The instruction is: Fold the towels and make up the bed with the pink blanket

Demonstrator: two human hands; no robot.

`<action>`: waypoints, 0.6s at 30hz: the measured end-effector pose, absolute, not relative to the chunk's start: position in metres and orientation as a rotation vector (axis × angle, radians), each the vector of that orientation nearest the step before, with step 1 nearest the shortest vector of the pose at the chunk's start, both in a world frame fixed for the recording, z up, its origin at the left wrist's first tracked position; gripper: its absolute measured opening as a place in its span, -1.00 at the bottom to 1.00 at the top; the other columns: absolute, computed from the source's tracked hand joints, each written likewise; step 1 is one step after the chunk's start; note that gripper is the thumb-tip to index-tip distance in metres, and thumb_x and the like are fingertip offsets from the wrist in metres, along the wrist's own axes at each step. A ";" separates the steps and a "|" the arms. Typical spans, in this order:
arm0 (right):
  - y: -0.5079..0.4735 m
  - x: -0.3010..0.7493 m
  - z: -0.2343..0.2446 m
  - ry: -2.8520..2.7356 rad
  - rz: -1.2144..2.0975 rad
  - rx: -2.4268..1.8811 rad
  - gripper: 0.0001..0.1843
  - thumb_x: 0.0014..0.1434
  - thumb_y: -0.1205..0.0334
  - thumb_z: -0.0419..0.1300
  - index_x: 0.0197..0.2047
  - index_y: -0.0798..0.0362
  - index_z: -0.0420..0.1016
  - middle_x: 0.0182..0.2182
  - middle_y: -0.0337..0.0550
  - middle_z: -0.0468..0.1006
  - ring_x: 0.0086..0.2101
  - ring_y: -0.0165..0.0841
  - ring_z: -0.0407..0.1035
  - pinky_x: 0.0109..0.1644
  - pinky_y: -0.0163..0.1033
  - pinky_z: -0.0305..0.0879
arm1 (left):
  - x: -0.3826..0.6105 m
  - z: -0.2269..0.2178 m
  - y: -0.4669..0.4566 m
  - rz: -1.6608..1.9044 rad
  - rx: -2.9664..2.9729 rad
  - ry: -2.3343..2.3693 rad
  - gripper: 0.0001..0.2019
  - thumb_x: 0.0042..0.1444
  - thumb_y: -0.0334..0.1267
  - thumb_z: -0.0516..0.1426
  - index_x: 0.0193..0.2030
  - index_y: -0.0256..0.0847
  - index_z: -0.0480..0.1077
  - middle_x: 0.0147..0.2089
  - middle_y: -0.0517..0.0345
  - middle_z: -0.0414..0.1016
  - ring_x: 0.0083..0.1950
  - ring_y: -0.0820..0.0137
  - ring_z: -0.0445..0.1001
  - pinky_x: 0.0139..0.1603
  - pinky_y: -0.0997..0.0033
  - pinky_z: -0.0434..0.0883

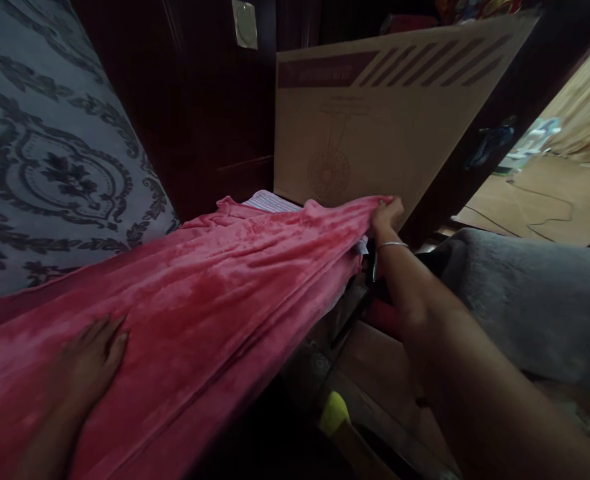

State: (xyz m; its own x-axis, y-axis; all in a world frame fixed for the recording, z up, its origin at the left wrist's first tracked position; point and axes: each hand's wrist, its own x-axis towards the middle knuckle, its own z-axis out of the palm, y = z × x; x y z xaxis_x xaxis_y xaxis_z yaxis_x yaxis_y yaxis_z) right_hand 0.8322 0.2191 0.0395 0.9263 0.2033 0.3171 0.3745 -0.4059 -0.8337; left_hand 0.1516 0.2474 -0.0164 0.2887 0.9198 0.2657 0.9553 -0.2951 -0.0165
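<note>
left hand point(87, 367): flat on the pink blanket point(215, 293), fingers open
right hand point(387, 217): fingers pinching its far corner
risk: corner could slip, dragging against the cardboard box point(375, 127)

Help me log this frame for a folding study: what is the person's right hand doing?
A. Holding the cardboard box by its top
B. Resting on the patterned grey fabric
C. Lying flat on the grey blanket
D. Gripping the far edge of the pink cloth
D: the right hand pinches the far edge of the pink cloth in front of the cardboard box, while the left hand lies flat on the cloth's near part.
</note>
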 end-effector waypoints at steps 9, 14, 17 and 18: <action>0.230 0.834 -0.004 -0.152 -0.008 -2.163 -0.67 0.27 0.37 0.06 -0.06 0.19 0.64 -0.23 0.10 0.58 -0.21 -0.15 0.47 -0.19 -0.14 0.34 | 0.149 -0.021 0.250 -0.312 -2.380 -1.778 -0.38 0.28 -0.09 -0.19 0.30 -0.41 0.33 0.31 -0.24 0.41 0.38 -0.03 0.30 0.31 -0.12 0.30; 0.234 0.841 -0.007 -0.190 -0.027 -2.155 -0.64 0.29 0.34 0.04 0.01 0.19 0.61 -0.16 0.12 0.58 -0.19 -0.17 0.47 -0.17 -0.14 0.35 | 0.174 0.001 0.233 -0.447 -2.338 -1.695 -0.45 0.33 -0.04 -0.18 0.23 -0.30 0.38 0.30 -0.15 0.41 0.33 0.02 0.34 0.31 -0.07 0.30; 0.237 0.847 -0.003 -0.266 -0.040 -2.136 -0.64 0.29 0.31 0.05 0.03 0.17 0.59 -0.17 0.10 0.58 -0.21 -0.21 0.47 -0.18 -0.16 0.35 | 0.225 0.016 0.213 -0.412 -2.643 -1.465 -0.57 0.31 -0.04 -0.10 0.03 -0.17 0.49 0.07 0.00 0.57 0.14 0.12 0.48 0.22 0.05 0.36; 0.237 0.848 -0.002 -0.288 -0.047 -2.134 -0.64 0.29 0.31 0.04 0.02 0.19 0.59 -0.18 0.11 0.57 -0.22 -0.21 0.47 -0.18 -0.15 0.36 | 0.248 0.019 0.207 -0.401 -2.798 -1.350 -0.62 0.29 -0.04 -0.06 -0.03 -0.13 0.50 0.01 0.04 0.58 0.08 0.16 0.50 0.17 0.11 0.39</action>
State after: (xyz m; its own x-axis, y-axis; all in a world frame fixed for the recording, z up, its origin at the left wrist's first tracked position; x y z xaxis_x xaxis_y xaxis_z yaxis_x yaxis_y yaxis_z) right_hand 0.8479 0.2369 -0.0019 0.9715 0.1876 0.1451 0.2237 -0.5224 -0.8228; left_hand 0.2480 0.2066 0.0193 0.5955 0.7689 0.2326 0.7713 -0.6282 0.1018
